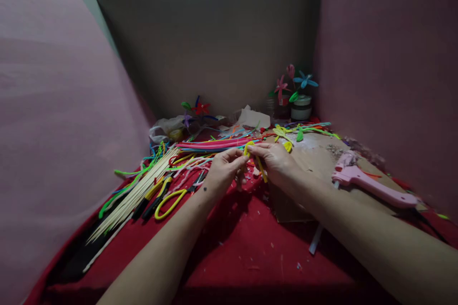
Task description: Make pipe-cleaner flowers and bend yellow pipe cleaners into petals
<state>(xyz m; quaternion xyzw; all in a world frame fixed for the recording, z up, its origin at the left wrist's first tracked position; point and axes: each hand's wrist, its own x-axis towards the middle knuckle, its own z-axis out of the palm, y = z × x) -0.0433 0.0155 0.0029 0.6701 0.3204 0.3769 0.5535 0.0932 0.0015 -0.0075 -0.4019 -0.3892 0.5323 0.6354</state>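
Note:
Between my two hands is a yellow pipe cleaner [262,169], bent into a small loop at the top with one end hanging down. My left hand [226,167] pinches the loop's left side between thumb and fingers. On the other side, my right hand [274,159] grips the same piece, its fingers closed. Just beyond the right hand lie a yellow pipe-cleaner flower [282,132] and a small yellow petal shape [288,146]. Pink pipe cleaners [218,144] lie in a bundle behind the left hand.
Yellow-handled scissors [171,205], pliers [152,196] and bamboo skewers [138,190] lie at left. A pink glue gun [372,186] rests on cardboard [291,207] at right. Pipe-cleaner flowers in a jar [301,107] stand at the back. Red cloth [272,262] covers the table.

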